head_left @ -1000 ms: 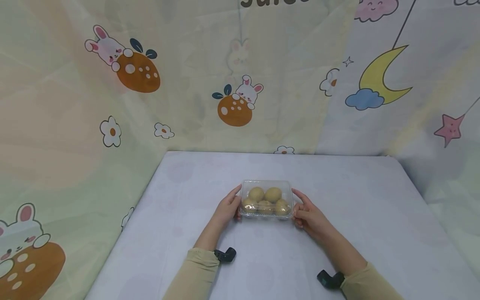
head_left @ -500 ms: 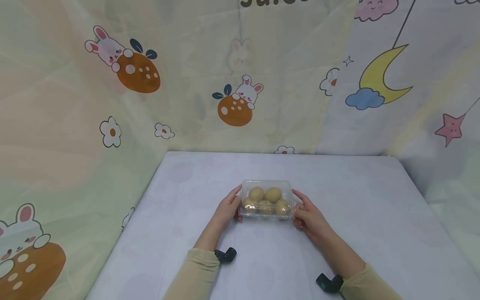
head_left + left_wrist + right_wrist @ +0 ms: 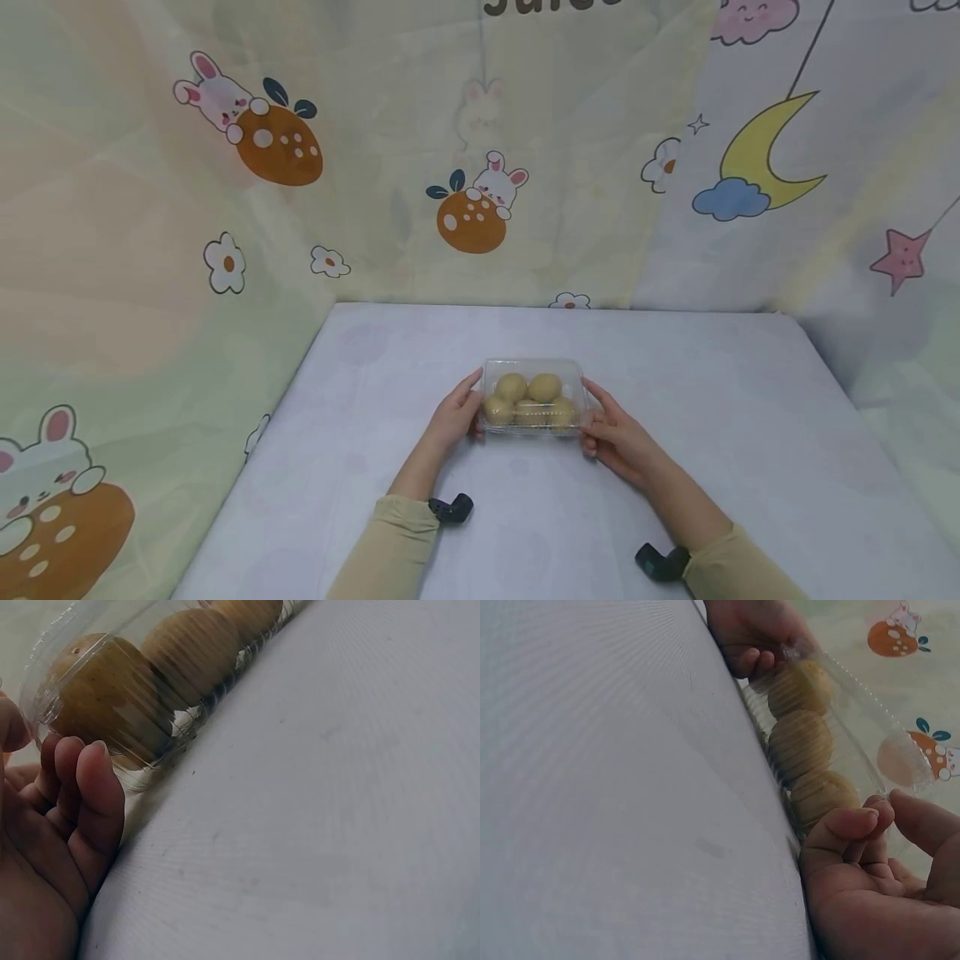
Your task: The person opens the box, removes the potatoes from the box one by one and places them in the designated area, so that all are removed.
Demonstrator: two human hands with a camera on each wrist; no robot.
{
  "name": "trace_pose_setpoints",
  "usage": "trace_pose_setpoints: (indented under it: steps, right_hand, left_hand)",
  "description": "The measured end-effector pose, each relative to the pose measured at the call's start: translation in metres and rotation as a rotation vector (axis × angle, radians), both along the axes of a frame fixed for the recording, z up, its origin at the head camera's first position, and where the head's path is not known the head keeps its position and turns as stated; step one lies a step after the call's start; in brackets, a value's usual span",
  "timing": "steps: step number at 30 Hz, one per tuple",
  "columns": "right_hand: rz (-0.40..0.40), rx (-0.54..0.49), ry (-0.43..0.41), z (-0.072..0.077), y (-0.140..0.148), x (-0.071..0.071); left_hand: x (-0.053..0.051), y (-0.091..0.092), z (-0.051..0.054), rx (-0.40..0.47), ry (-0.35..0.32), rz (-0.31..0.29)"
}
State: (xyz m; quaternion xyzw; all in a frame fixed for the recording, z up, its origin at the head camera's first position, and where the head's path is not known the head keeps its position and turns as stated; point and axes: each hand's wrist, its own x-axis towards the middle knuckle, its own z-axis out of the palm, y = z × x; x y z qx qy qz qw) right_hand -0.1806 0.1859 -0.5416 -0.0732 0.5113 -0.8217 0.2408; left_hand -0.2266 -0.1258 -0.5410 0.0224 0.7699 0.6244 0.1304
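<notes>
A clear plastic clamshell box [image 3: 532, 367] rests on the white table, holding several round, yellow-brown things [image 3: 545, 387] that look like small potatoes. My left hand [image 3: 453, 417] grips the box's left end, its index finger along the side. In the left wrist view, curled fingers [image 3: 100, 776] lie against the box's lower corner, near a clear clasp [image 3: 49, 707]. At the opposite end, my right hand [image 3: 621, 435] pinches the edge; the right wrist view shows thumb and fingers [image 3: 847, 823] meeting there. Whether the lid is fastened, I cannot tell.
White cloth covers the table [image 3: 540, 517], whose far edge meets a patterned fabric backdrop [image 3: 375, 167]. Black wrist devices sit at the left cuff [image 3: 452, 509] and right cuff [image 3: 662, 562].
My right hand's fingers have shifted slightly left onto the box's front right corner. The box's front edge and its glints have changed a little. My left hand stays about where it was.
</notes>
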Motion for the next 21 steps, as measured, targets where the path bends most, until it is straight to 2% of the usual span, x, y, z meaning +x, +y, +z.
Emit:
trace_pose_setpoints:
  steps: [7,11,15,21]
  right_hand:
    - [-0.011,0.023,-0.011,0.002,-0.001,0.000]
    - [-0.025,0.075,0.005,0.002,-0.001,-0.001]
    - [-0.068,0.249,0.068,0.005,0.001,-0.004]
    - [-0.152,0.605,0.247,0.012,0.011,-0.014]
  left_hand:
    - [-0.002,0.000,-0.001,0.013,-0.009,0.002]
    - [-0.002,0.000,-0.001,0.023,-0.020,0.007]
    - [-0.002,0.001,-0.002,0.036,-0.026,0.012]
    - [-0.001,0.001,-0.002,0.049,-0.032,0.018]
